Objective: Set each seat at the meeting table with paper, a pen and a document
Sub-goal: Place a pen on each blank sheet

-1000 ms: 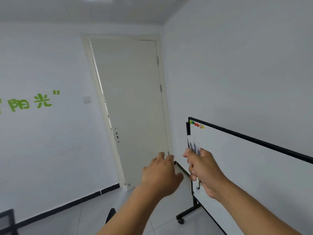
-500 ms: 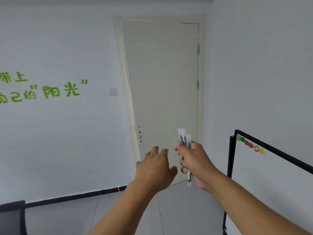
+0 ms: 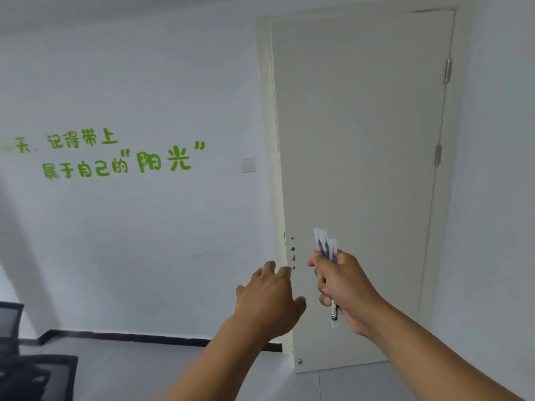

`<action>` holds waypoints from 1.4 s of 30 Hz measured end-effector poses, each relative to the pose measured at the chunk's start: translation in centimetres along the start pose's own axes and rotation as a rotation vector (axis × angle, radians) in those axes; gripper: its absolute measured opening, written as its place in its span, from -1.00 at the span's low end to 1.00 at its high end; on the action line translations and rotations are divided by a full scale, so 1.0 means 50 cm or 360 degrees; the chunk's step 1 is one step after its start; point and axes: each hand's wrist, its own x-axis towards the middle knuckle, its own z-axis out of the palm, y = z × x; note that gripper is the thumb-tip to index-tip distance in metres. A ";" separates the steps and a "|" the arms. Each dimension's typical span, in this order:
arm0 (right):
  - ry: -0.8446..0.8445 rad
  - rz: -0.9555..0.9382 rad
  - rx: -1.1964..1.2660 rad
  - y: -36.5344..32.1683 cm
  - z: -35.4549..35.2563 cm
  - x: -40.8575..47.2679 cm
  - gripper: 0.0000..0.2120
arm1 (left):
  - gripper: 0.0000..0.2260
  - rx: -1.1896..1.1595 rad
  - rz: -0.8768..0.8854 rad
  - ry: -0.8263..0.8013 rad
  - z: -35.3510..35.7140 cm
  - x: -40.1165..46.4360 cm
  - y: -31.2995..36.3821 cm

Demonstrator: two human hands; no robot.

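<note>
Before door [image 3: 362, 169], right hand [image 3: 344, 287] fists pens [image 3: 325, 247], left hand [image 3: 269, 299] spread.

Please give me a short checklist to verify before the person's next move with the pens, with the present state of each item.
1. Right hand grips the wrapped pens: ok.
2. Left hand holds nothing, fingers relaxed: ok.
3. Exact number of pens in the grip: cannot tell, at least two wrappers show.
4. Meeting table in view: not ok, only a black chair at the lower left.
5. Paper and documents at the seats: cannot tell.
6. White door ahead is shut: ok.
</note>
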 end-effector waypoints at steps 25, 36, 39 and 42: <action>-0.1356 0.0079 0.0075 0.159 0.709 0.743 -0.77 | -0.45 0.0009 -0.1321 0.0167 0.051 0.487 -0.669; -0.1799 0.0126 0.0138 0.127 1.138 0.827 -0.78 | -0.51 0.0070 -0.1728 0.0216 -0.025 0.502 -0.987; -0.1963 0.0127 0.0154 0.138 1.260 0.838 -0.76 | -0.61 0.0058 -0.1915 0.0200 -0.026 0.498 -1.076; -0.2109 0.0125 0.0168 0.157 1.375 0.850 -0.75 | -0.54 0.0055 -0.2065 0.0193 -0.017 0.498 -1.159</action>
